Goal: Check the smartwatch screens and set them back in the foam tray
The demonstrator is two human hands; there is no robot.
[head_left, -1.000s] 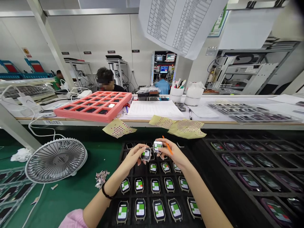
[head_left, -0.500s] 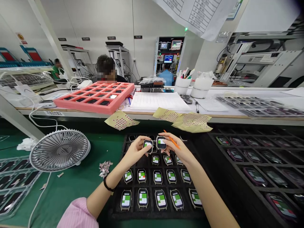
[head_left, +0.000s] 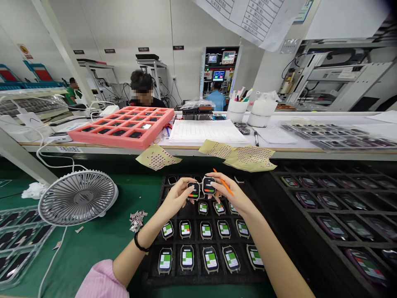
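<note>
Pinching one watch each, the two hands meet over the far part of a black tray [head_left: 198,280]. The left hand [head_left: 177,194] has its thumb and fingers closed on the left watch [head_left: 194,189]. The right hand [head_left: 231,188] grips the right watch [head_left: 208,187] the same way, with its thumb on the front. Both watches are up above the tray, side by side and very near each other. Their screens are dark, with a strip of bright color low down. An orange stick [head_left: 223,183] pokes out from the right hand. More watches [head_left: 206,230] sit in rows in the tray, most with green and white on their screens. To the right is another tray [head_left: 336,243] with purple watches [head_left: 331,228] in it. A dark band [head_left: 140,243] goes around the left wrist, and the left sleeve [head_left: 101,281] is pink. On the left, a round gray fan [head_left: 81,198] stands on the green table [head_left: 102,238], near a small pile of scraps [head_left: 137,220]. On the far shelf [head_left: 279,153] are a pink tray [head_left: 145,142], white paper [head_left: 207,131] and a cup of pens [head_left: 236,111]. Yellow sheets [head_left: 250,158] with red dots hang off its near edge.
</note>
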